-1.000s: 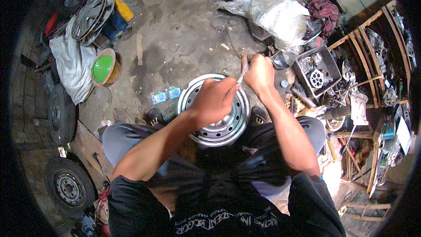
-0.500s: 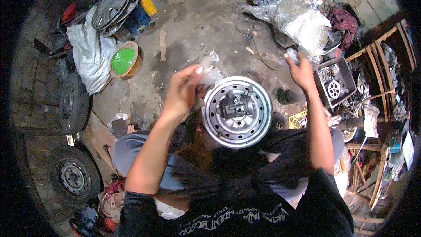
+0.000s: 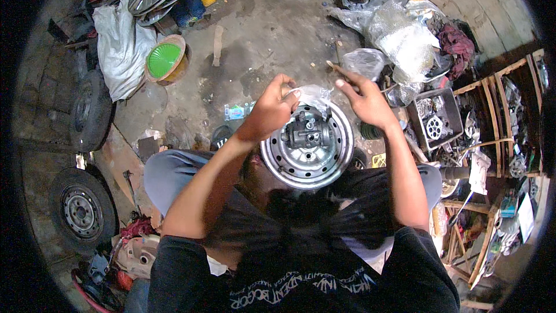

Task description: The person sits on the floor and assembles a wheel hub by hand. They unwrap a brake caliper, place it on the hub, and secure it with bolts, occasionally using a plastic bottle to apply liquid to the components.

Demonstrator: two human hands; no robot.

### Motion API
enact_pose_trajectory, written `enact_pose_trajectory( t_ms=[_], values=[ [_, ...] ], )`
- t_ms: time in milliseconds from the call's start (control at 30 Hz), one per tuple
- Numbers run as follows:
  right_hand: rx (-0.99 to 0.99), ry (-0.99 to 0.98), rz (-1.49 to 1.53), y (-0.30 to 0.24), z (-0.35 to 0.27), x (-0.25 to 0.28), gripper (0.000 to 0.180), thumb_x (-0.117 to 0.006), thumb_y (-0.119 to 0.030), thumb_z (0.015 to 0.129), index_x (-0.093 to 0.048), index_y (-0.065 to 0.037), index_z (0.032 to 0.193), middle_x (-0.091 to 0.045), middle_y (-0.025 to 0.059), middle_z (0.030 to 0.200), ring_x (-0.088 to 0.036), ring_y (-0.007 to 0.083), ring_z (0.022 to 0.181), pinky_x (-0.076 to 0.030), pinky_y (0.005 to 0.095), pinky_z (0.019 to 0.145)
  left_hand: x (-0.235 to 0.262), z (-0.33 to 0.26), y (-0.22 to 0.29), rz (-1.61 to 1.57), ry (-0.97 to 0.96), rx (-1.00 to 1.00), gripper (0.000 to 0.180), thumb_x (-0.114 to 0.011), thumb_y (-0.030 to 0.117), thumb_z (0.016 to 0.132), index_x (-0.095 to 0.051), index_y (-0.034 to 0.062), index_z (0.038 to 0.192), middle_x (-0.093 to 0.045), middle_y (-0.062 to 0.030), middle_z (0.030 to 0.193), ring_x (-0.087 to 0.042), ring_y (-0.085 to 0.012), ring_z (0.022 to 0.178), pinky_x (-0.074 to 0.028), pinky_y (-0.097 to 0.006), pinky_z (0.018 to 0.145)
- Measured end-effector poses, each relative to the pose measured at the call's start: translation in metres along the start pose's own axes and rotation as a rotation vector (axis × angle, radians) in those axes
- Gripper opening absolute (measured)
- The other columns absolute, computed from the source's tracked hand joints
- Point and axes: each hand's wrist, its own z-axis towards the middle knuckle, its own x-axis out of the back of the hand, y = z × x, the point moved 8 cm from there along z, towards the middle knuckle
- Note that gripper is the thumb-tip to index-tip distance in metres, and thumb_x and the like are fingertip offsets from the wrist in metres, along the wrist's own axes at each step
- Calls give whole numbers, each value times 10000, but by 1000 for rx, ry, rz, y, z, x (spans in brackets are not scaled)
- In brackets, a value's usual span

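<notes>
Both hands have lifted off the steel wheel rim [image 3: 307,153]: the left hand [image 3: 267,113] now pinches a clear plastic bag [image 3: 313,95] above the dark metal part [image 3: 306,133] sitting just below it in the rim. The right hand [image 3: 365,101], raised beside the bag, grips a thin stick-like tool [image 3: 335,67], so the work has shifted to the bag.

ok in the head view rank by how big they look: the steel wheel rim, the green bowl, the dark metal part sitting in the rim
1. steel wheel rim, clearly largest.
2. green bowl.
3. dark metal part, smallest.
The bowl lies farther from the camera, so its gap from the other two is unsure.
</notes>
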Motion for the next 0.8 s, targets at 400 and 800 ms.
enact_pose_trajectory(
  t_ms=[400, 800],
  values=[
    [-69, 123, 169, -4, -13, -5, 157, -727, -147, 879, -767, -16, 956, -738, 200, 836, -707, 241, 714, -535, 368, 700, -34, 17, 4, 73, -238, 122, 203, -635, 205, 1008, -606, 42, 1126, -667, -29, 830, -563, -38, 667, -425, -217, 527],
    [88, 99, 175, -8, -34, 4, 232, -805, -163, 803, -773, -18, 981, -742, 175, 986, -715, 285, 952, -522, 374, 868, -38, 15, -10, 244, -77, 19, 192, -735, 132, 923, -729, -24, 1034, -758, -115, 893, -691, -139, 798, -549, -287, 696]
  ],
)
